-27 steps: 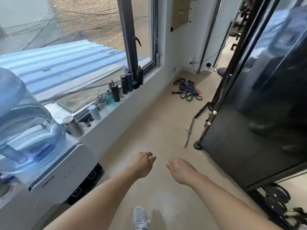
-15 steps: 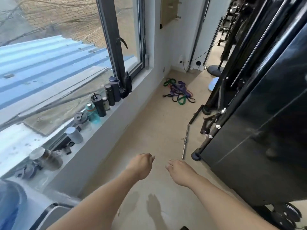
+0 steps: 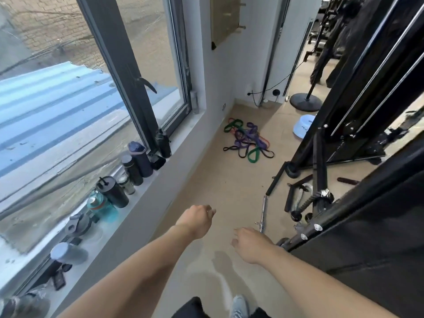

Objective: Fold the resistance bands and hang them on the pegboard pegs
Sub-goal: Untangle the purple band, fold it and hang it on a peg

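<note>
My left hand (image 3: 196,220) and right hand (image 3: 249,244) hung out in front of me, a little apart, fingers loosely curled and holding nothing. Well ahead of them the resistance bands (image 3: 249,140) lay in a tangled heap on the floor (image 3: 218,180), near the corner. Beyond that, high on the wall, was the pegboard (image 3: 223,18), its pegs bare as far as I could see. Nothing was folded or hung; all of it remained.
</note>
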Demonstrator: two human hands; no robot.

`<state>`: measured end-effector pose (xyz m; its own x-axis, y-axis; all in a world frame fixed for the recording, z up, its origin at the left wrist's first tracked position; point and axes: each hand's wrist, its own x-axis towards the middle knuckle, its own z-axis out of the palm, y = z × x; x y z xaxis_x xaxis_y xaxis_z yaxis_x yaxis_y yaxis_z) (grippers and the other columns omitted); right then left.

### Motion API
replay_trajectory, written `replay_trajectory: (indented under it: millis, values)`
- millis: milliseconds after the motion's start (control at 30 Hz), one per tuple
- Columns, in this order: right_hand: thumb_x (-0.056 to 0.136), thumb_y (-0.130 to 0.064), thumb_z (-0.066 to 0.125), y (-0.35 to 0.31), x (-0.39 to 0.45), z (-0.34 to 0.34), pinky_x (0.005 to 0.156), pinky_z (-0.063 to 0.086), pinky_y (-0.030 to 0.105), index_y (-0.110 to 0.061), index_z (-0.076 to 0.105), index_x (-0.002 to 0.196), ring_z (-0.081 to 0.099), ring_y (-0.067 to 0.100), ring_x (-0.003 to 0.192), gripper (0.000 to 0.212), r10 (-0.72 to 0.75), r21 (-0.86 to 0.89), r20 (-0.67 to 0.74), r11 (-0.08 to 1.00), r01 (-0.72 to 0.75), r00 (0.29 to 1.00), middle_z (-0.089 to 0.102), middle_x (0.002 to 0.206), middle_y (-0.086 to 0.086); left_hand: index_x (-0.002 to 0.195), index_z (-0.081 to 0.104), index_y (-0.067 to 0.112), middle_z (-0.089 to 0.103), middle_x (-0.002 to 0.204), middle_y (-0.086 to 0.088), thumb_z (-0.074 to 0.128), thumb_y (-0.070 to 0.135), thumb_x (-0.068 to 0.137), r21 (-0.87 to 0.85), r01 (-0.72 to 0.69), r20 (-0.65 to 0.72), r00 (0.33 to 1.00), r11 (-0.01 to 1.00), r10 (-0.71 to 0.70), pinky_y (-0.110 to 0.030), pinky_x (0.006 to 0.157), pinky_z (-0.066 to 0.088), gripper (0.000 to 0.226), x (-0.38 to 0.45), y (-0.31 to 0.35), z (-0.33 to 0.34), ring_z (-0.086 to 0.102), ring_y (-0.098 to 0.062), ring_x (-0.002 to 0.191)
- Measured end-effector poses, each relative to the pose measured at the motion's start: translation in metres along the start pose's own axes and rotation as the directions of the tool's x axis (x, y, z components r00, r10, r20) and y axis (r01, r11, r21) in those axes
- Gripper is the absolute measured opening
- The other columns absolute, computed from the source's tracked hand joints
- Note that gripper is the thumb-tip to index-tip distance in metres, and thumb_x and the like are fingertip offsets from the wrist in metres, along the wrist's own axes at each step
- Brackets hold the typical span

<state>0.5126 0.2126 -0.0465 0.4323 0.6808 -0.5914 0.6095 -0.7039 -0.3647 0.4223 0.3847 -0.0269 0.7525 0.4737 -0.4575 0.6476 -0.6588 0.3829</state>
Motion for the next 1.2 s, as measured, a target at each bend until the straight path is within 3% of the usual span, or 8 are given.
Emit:
replay_trajectory:
  millis: [167, 300, 433, 567, 700, 1200]
  values:
    - [0.109, -0.031, 0.039, 0.016, 0.073, -0.067, 0.101, 0.047, 0.035, -0.006, 0.059, 0.133, 0.054, 0.033, 0.133, 0.039, 0.047, -0.058, 0.041, 0.997, -0.045, 0.998, 0.058, 0.142, 0.018, 0.121, 0.065, 0.021, 0.067, 0.123, -0.012, 0.032, 0.047, 0.104, 0.013, 0.013, 0.032, 0.999, 1.000, -0.014, -0.037, 0.093, 0.049, 0.046, 0.088, 0.014, -0.034, 0.060, -0.037, 0.115]
    - [0.109, -0.032, 0.039, 0.028, 0.150, -0.109, 0.112, 0.043, 0.033, -0.008, 0.053, 0.146, 0.047, 0.030, 0.142, 0.047, 0.092, -0.038, 0.059, 0.995, -0.090, 0.994, 0.050, 0.155, 0.013, 0.119, 0.064, 0.021, 0.066, 0.123, -0.012, 0.033, 0.049, 0.104, 0.046, 0.018, 0.078, 0.997, 0.999, -0.022, -0.036, 0.090, 0.049, 0.044, 0.173, 0.011, -0.060, 0.060, -0.037, 0.114]
    - [0.107, -0.031, 0.041, 0.034, 0.232, -0.153, 0.109, 0.047, 0.034, -0.009, 0.055, 0.146, 0.053, 0.033, 0.137, 0.047, 0.185, -0.018, 0.090, 0.983, -0.185, 0.978, 0.054, 0.151, 0.015, 0.115, 0.065, 0.019, 0.067, 0.121, -0.012, 0.034, 0.050, 0.104, 0.070, -0.021, 0.126, 0.992, 0.997, 0.012, -0.037, 0.090, 0.051, 0.045, 0.263, 0.005, -0.093, 0.061, -0.036, 0.112]
    - [0.105, -0.034, 0.043, 0.038, 0.304, -0.200, 0.100, 0.049, 0.034, -0.011, 0.059, 0.139, 0.058, 0.034, 0.130, 0.045, 0.276, 0.053, 0.098, 0.958, -0.282, 0.956, 0.060, 0.144, 0.014, 0.109, 0.064, 0.020, 0.068, 0.119, -0.011, 0.034, 0.055, 0.102, 0.110, -0.071, 0.192, 0.980, 0.991, 0.049, -0.039, 0.091, 0.052, 0.047, 0.350, 0.002, -0.132, 0.062, -0.036, 0.110]
    - [0.103, -0.044, 0.047, 0.045, 0.364, -0.249, 0.110, 0.043, 0.035, -0.020, 0.051, 0.151, 0.051, 0.030, 0.139, 0.054, 0.330, 0.179, 0.110, 0.921, -0.346, 0.937, 0.051, 0.155, 0.006, 0.117, 0.064, 0.022, 0.067, 0.122, -0.010, 0.035, 0.056, 0.101, 0.167, -0.101, 0.235, 0.970, 0.981, 0.059, -0.040, 0.092, 0.052, 0.048, 0.429, 0.010, -0.168, 0.062, -0.035, 0.113]
    - [0.106, -0.046, 0.047, 0.173, 0.563, -0.479, 0.119, 0.034, 0.036, -0.023, 0.037, 0.160, 0.039, 0.029, 0.149, 0.060, 0.303, 0.151, 0.137, 0.935, -0.322, 0.943, 0.036, 0.166, 0.006, 0.127, 0.063, 0.021, 0.067, 0.126, -0.010, 0.037, 0.053, 0.102, 0.128, -0.093, 0.243, 0.968, 0.987, 0.059, -0.041, 0.095, 0.050, 0.048, 0.710, 0.162, -0.260, 0.061, -0.033, 0.114]
